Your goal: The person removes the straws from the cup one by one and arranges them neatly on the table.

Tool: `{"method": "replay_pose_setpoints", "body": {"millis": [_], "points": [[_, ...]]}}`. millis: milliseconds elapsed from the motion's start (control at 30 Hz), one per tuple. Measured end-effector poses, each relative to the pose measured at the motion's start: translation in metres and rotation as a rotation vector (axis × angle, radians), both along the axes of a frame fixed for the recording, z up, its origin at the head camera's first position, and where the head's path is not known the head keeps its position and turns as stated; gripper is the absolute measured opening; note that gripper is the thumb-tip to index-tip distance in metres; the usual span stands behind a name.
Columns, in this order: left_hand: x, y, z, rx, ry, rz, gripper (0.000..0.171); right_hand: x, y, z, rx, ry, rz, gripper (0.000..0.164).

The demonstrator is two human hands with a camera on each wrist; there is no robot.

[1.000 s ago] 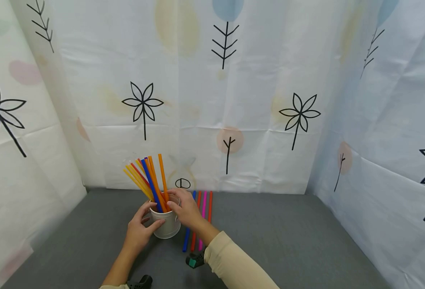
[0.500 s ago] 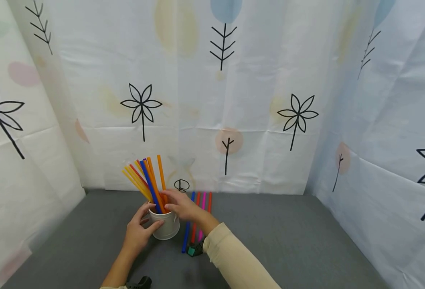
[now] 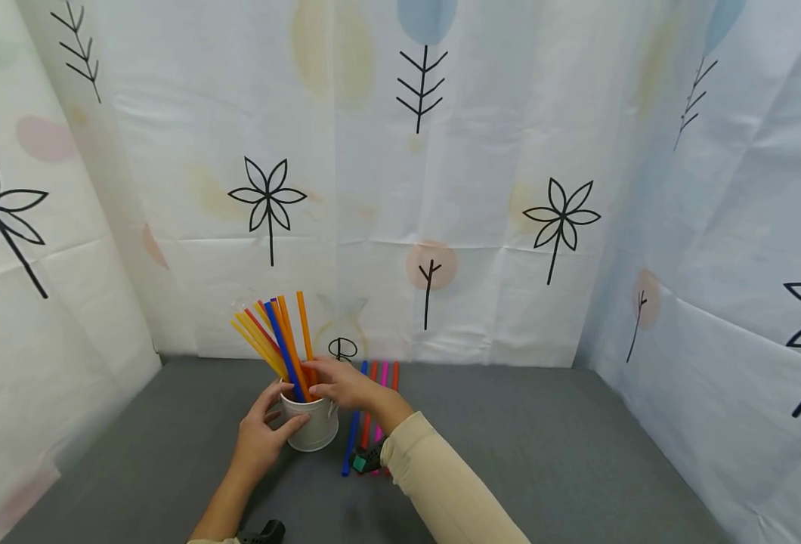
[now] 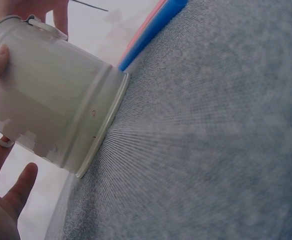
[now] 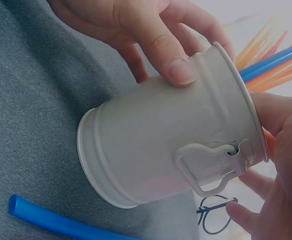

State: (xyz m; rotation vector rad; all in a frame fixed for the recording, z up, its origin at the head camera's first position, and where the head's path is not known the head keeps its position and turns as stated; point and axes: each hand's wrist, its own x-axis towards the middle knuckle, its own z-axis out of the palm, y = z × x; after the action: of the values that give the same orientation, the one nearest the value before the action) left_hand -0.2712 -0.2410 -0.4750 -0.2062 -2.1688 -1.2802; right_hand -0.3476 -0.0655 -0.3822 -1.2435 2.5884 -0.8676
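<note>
A small white metal bucket stands on the table with several yellow, red, blue and orange straws leaning in it. My left hand holds the bucket from the left; its thumb presses on the wall below the rim. At the right of the rim, my right hand has its thumb and forefinger around an orange straw at the mouth. In the right wrist view my right hand lies partly over the rim, beside a side handle. The fingertips inside the bucket are hidden.
Blue, red and pink straws lie side by side to the bucket's right, including a blue straw; my right forearm covers part of them. The grey table ends at a patterned cloth wall behind.
My right hand has shifted slightly left, closer around the orange straw, and its wrist has turned a little. My left hand and the bucket have hardly moved.
</note>
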Motion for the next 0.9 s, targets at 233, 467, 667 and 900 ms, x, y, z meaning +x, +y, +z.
{"method": "replay_pose_setpoints", "body": {"millis": [233,467,667,900], "points": [[0.0005,-0.0006,-0.0013,0.002,0.000,0.002,0.052,0.0019,-0.0009,-0.0001,0.019,0.004,-0.027,0.050],[0.0005,-0.0010,-0.0021,-0.001,-0.010,0.004,0.053,0.0020,-0.0013,-0.0019,0.006,0.001,-0.055,0.050],[0.0006,-0.0005,-0.0017,-0.007,-0.006,0.000,0.052,0.0044,0.0011,-0.0030,-0.041,0.039,-0.053,0.051],[-0.0002,-0.0007,-0.0018,0.000,0.002,-0.004,0.052,0.0074,0.0020,-0.0045,-0.044,0.186,-0.093,0.048]]}}
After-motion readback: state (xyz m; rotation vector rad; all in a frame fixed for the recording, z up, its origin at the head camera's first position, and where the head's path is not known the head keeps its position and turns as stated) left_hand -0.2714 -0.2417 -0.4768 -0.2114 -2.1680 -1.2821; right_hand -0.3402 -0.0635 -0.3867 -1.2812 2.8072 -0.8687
